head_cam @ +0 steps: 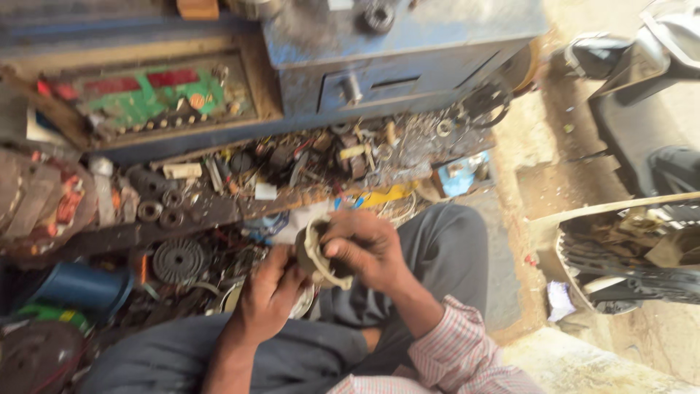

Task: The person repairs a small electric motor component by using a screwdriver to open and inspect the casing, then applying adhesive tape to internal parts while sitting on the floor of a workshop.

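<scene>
Both my hands hold one small, dirty, ring-shaped metal part point(315, 255) above my lap. My left hand point(268, 293) grips it from below, fingers curled around its lower edge. My right hand point(364, 246) closes over its top and right side, covering much of it. My knees in grey trousers point(445, 248) are drawn up beneath the hands. The picture is blurred, so the part's details are unclear.
Scattered metal scrap, rings and washers point(292, 168) cover the ground ahead. A black toothed disc point(179, 260) and a blue cylinder point(84, 286) lie at left. A blue metal cabinet point(394, 66) stands behind. A black basket point(627, 255) sits at right.
</scene>
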